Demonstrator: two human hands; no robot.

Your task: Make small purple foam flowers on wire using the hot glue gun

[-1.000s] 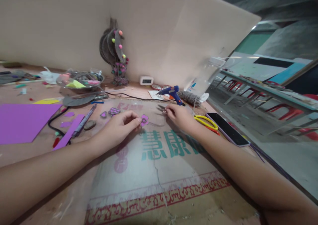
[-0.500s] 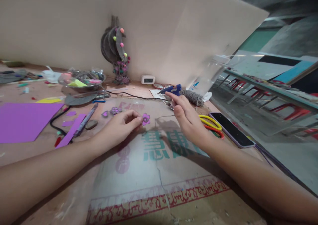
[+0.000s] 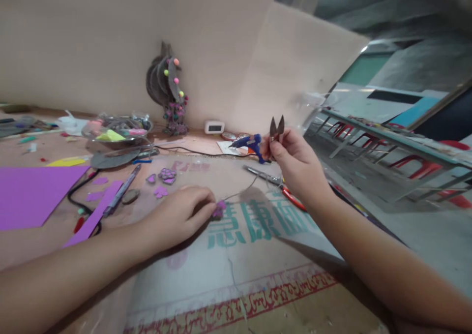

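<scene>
My left hand (image 3: 188,208) is closed, its fingertips pinching a small purple flower (image 3: 219,209) just above the printed sheet (image 3: 184,270). A thin grey strand (image 3: 239,193) runs from the flower toward the right. My right hand (image 3: 300,159) is raised and closed around small snips (image 3: 276,129), whose two pointed blades stand apart and point up. Below it, scissors (image 3: 293,198) with a red and yellow handle lie on the sheet. Left of the snips is a blue glue gun (image 3: 249,142). Small purple cutouts (image 3: 161,192) lie beyond my left hand.
A purple sheet (image 3: 33,194), a strip, a pen (image 3: 123,189) and a stone (image 3: 130,196) lie at left. Farther back are a bowl of supplies (image 3: 118,130), a white timer (image 3: 214,127) and a grey hanging ornament (image 3: 162,80). A phone lies partly behind my right forearm.
My right hand has taken hold of the snips and lifted them, blades upward. The scissors now show more fully. My left hand still holds the flower, now tilted. The camera view has shifted slightly.
</scene>
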